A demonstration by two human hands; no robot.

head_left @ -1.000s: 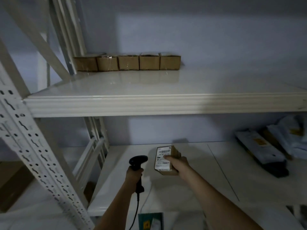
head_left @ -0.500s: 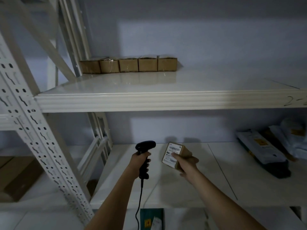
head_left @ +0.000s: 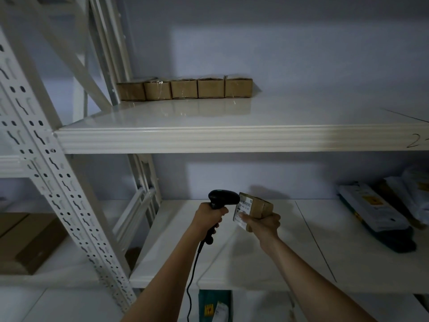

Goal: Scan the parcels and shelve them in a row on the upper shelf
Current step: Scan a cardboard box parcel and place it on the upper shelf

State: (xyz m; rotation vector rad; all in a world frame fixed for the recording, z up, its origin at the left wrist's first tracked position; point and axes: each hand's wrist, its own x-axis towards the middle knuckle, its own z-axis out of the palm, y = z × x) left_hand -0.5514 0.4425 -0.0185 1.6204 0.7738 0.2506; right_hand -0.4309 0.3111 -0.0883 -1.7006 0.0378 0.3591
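Fingers [head_left: 243,216] over parcel [head_left: 257,206] label [head_left: 243,206]

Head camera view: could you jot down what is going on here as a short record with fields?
Left hand: left hand grips a black handheld barcode scanner with a trailing cord
Right hand: right hand holds a small brown cardboard parcel with a white label
Scanner aim: head points at the label, close to it
Upper shelf: white upper shelf carries five brown cardboard boxes in a row at the back left
Lower shelf: pale bagged parcels lie at the right
Stage: scanning; parcel not yet shelved
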